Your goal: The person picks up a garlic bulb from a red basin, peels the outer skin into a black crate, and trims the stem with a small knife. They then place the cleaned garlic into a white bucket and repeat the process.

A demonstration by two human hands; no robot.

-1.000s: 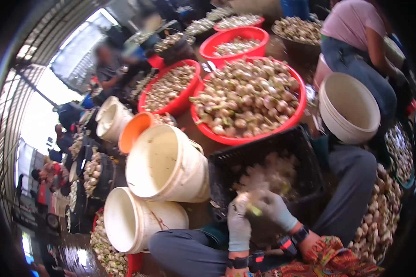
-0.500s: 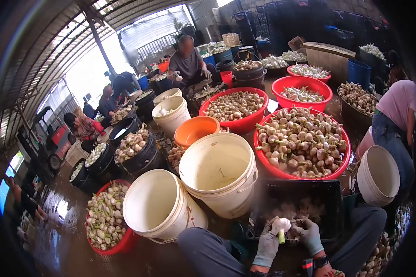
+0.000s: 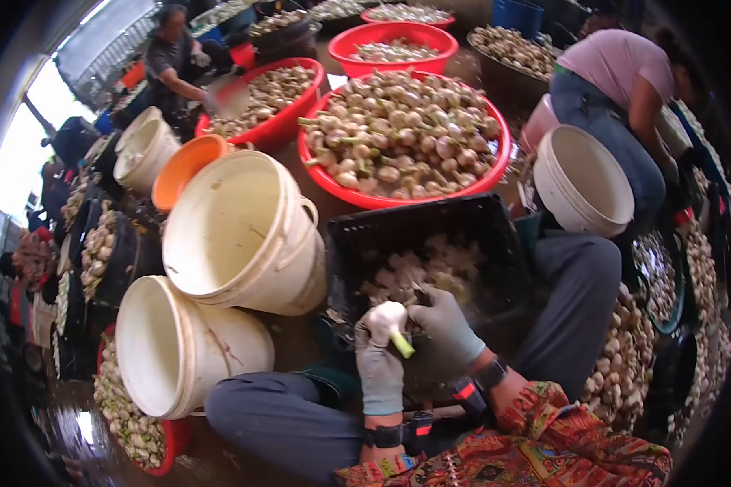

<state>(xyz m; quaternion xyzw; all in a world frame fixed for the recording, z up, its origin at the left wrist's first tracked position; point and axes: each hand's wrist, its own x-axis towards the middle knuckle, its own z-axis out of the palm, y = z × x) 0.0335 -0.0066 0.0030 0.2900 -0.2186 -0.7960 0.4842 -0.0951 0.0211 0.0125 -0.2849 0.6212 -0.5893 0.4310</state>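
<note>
Both my hands wear grey gloves and meet over my lap. My left hand (image 3: 378,365) grips a white garlic bulb (image 3: 388,315) whose green stem points down to the right. My right hand (image 3: 447,325) touches the same bulb from the right side, fingers curled on it. Just beyond my hands sits a black plastic crate (image 3: 365,235) holding peelings and trimmed garlic. My grey-trousered knees frame the crate on both sides.
Two cream buckets (image 3: 244,235) (image 3: 179,349) lie tilted at my left, another (image 3: 585,183) at my right. A red tub (image 3: 333,174) heaped with garlic stands behind the crate, more red tubs (image 3: 394,32) beyond. A person in a pink top (image 3: 617,61) and other people work around.
The view tipped back down from the shed toward my lap. My hands kept the garlic bulb, turning it so the stem now points down right.
</note>
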